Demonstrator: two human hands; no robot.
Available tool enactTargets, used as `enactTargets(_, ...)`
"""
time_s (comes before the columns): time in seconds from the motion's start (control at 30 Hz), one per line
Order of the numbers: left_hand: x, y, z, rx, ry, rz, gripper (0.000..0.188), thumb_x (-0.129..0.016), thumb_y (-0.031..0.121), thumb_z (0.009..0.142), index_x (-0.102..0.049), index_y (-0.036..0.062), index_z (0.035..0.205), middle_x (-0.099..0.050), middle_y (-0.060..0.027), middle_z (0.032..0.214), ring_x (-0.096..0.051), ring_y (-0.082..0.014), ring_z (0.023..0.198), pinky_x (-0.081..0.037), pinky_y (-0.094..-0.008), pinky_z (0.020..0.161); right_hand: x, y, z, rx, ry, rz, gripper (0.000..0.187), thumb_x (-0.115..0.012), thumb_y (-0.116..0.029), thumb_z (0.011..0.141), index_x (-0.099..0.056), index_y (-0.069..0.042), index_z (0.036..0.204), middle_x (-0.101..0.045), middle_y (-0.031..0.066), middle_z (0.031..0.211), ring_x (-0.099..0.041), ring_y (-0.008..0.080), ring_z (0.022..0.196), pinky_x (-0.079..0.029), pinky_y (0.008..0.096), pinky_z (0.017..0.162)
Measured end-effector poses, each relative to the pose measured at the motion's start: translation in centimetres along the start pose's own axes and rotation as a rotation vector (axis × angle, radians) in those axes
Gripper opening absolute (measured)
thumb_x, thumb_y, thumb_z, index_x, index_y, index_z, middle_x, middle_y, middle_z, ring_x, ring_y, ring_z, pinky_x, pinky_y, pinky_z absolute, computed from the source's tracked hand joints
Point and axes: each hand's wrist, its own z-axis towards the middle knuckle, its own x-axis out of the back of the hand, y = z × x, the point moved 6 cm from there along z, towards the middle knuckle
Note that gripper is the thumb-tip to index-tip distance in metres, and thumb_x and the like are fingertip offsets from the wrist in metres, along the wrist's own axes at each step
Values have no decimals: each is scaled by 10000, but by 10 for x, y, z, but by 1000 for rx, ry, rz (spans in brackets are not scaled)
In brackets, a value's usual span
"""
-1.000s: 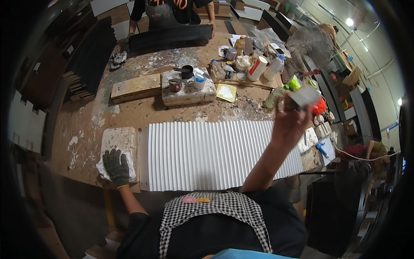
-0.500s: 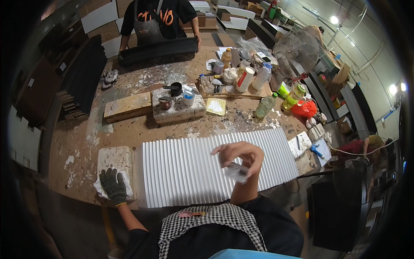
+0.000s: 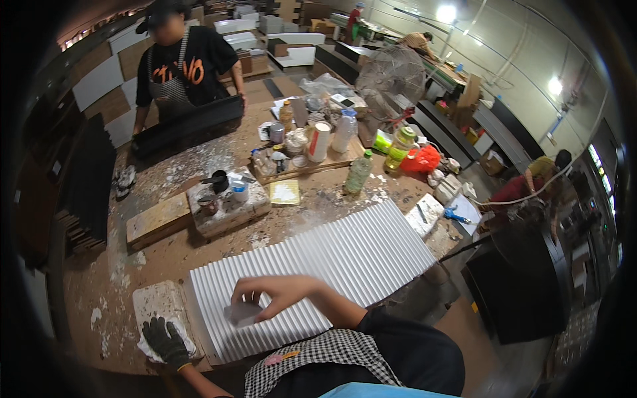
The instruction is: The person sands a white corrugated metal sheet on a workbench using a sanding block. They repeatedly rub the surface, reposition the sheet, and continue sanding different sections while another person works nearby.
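Markings: large orange lettering (image 3: pixel 192 71) crosses the co-worker's black T-shirt (image 3: pixel 215 56); a white cylindrical container (image 3: pixel 319 142) carries a red patch, its print too small to read. The white ribbed panel (image 3: pixel 345 249) lies flat on the stained counter (image 3: pixel 166 260), along the near edge. Its long axis runs obliquely from lower left to upper right; the ribs run crosswise. The bare right hand (image 3: pixel 290 288), fingers and thumb curved, grips a small grey block (image 3: pixel 244 314), blurred, over the panel's left part; contact cannot be confirmed. The gloved left hand (image 3: pixel 166 341) rests spread on a white cloth (image 3: pixel 188 336).
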Motion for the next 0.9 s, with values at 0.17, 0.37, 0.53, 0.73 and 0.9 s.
enactTargets(0.17,3,16,12,54,-70,16,257,-635,222,1038,-739,16,1151,-698,-187,1312,-547,-435,1363,-385,-566,1207,98,-31,-56,794,218,1012,638,-793,-354,904,-564,-71,1428,-643,129,1278,-637,255,1110,-521,408,1027)
enactTargets(0.37,1,8,6,28,-52,5,248,-656,220,1025,-742,28,1156,-701,-171,1306,-547,-419,1368,-378,-558,1212,92,-36,-62,890,280,1094,597,-819,-355,837,-573,-70,1299,-569,120,1104,-614,284,1095,-499,455,1014)
enactTargets(0.53,6,6,7,5,-15,22,266,-680,238,998,-739,57,1185,-707,-167,1295,-594,-400,1292,-378,-551,1213,44,-3,-42,138,98,325,561,-804,-263,875,-593,26,1306,-613,181,1310,-648,285,1128,-546,402,954)
enactTargets(0.73,13,11,51,130,-412,266,638,-648,532,993,-561,147,1494,-482,-209,1573,-309,-499,1524,-195,-686,1245,61,20,-76,-273,28,-610,528,-834,-237,851,-638,-32,1297,-681,155,1176,-662,297,1064,-543,429,950)
enactTargets(0.9,84,79,178,-99,-403,-785,712,-637,574,998,-511,182,1579,-339,-191,1699,-170,-476,1596,-120,-662,1281,104,-127,-78,403,89,-312,582,-830,-415,837,-612,-89,1268,-579,284,1473,-384,478,1508,-305,671,1223)
